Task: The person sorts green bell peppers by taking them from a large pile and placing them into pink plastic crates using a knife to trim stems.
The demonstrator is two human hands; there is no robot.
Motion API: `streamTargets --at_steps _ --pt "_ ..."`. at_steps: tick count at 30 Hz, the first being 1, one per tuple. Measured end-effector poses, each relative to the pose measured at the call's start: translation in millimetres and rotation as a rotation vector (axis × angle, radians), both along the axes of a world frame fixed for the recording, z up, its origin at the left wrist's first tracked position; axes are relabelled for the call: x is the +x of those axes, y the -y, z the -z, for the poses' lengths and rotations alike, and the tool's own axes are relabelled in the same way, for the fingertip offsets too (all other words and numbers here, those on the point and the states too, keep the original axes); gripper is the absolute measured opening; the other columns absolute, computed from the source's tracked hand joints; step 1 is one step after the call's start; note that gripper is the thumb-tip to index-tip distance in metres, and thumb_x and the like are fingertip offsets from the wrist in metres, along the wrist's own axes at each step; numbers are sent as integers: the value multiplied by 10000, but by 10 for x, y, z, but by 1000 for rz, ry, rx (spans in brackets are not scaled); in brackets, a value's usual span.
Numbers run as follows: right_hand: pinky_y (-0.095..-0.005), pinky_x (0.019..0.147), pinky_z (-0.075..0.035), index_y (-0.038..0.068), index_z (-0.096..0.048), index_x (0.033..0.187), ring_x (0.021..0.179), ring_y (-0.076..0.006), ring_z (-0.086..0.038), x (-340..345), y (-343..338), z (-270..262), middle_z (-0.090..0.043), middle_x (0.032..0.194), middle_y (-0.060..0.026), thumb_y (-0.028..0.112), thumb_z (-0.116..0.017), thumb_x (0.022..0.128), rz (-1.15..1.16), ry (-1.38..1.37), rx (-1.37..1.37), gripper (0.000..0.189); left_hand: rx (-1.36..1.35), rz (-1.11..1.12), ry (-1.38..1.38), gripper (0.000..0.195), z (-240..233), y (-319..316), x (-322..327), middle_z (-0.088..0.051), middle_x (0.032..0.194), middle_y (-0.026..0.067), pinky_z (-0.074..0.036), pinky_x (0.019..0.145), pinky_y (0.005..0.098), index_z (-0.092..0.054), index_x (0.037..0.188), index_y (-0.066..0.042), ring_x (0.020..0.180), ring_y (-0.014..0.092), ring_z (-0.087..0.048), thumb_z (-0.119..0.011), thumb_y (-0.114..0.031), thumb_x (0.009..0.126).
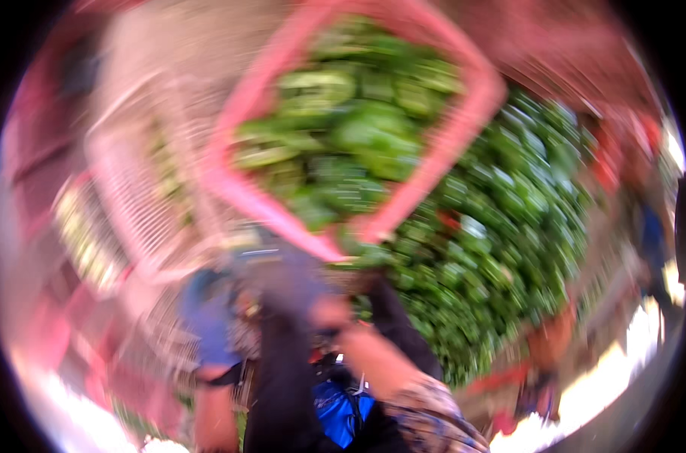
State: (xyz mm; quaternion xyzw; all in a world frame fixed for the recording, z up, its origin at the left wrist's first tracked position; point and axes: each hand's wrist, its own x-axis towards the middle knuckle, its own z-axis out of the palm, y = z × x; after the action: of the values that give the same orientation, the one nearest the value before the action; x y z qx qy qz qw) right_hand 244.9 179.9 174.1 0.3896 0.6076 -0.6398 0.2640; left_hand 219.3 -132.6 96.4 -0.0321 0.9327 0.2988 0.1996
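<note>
The picture is strongly blurred. My left hand (210, 328), in a blue glove, is low on the left, beside my dark-clothed leg. Something dark teal shows at its fingers, too smeared to name. My right hand (289, 277), also gloved, reaches across my leg towards the left, below the near corner of a pink plastic crate (275, 223). Whether it holds anything is hidden by the blur. Inside the crate lie green peppers (371, 133), some with pale insides that look cut open. A large heap of whole green peppers (507, 209) spreads to the right.
A pale pink slatted crate (142, 198) stands on the left, with a few green pieces inside. Beyond it is another crate with pale green contents (88, 232). Blurred red and blue shapes, perhaps people, show at the right edge. A blue item (343, 407) lies between my legs.
</note>
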Motion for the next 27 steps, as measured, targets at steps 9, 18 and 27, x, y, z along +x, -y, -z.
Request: streamTargets --at_steps 9,18,27 --pt "-279 543 -513 74 -703 1352 606 -90 -612 25 394 1211 -736 833 -23 269 -754 982 461 -65 -282 421 223 -84 459 282 786 224 -519 -538 667 -35 -343 513 243 -620 772 -76 592 35 -452 -696 -151 1033" --pt "-275 532 -529 8 -646 1386 596 -100 -602 1854 -624 1107 -731 912 -101 298 -618 1088 1584 -44 -155 417 461 993 371 148 788 -3445 186 -602 697 107 -458 575 366 -665 809 -31 567 221 -534 -786 -94 869" --pt "-269 566 -512 -38 -710 1281 600 -99 -607 2839 212 2173 -720 845 -80 297 -634 1079 1287 105 182 398 340 1413 -293 798 1442 -6393 1880 -599 1442 215 -501 1029 523 -580 1479 -125 1274 409 -598 -844 -202 730"
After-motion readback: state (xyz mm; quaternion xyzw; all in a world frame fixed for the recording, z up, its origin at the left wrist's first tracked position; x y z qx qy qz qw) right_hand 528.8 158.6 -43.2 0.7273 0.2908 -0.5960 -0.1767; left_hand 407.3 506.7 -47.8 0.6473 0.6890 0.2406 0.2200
